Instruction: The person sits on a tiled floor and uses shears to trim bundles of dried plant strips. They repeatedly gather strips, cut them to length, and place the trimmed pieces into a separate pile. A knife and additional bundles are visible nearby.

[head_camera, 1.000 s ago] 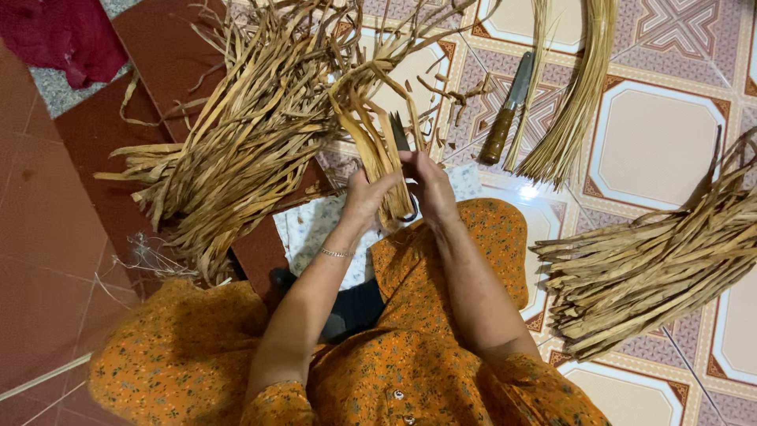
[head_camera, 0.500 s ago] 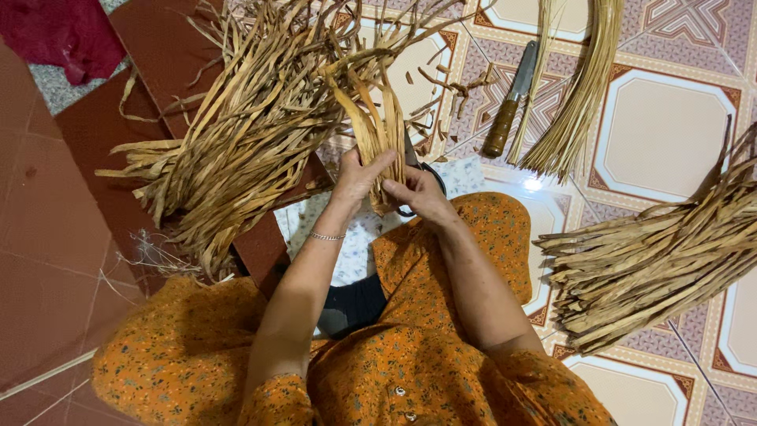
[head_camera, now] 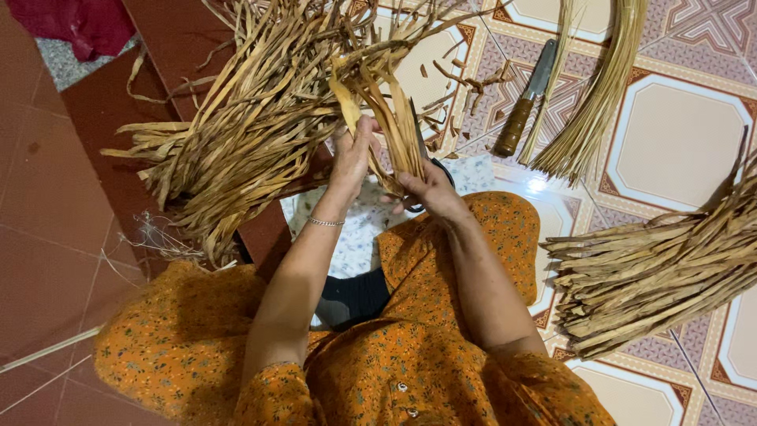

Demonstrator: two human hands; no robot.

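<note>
Head view: near the centre of the frame, slightly above the middle, the left hand (head_camera: 352,158) is raised with its fingers closed around a small bunch of dried leaf strips (head_camera: 378,102). The bunch rises from the hand toward the upper centre, its ends fanning out above the fingers. Just to the right and a little lower, the right hand (head_camera: 432,189) is clamped on the lower part of the same bunch, so the strips run between the two hands, which sit close together. A dark scissors handle (head_camera: 441,170) shows at the right hand; whether the fingers pass through it cannot be told.

To the left of the hands, a big heap of dried strips (head_camera: 229,142) spreads across the upper left and centre of the frame, lying on the floor (head_camera: 47,260) and touching the held bunch at its upper part. At the right edge, a second pile of strips (head_camera: 662,268) lies well apart from the hands. In the upper right, a knife with a wooden handle (head_camera: 524,102) rests on the patterned tiles beside a sheaf of thin pale stalks (head_camera: 591,102). A red cloth (head_camera: 79,24) sits in the upper left corner. The person's orange flowered dress (head_camera: 410,347) fills the lower centre.
</note>
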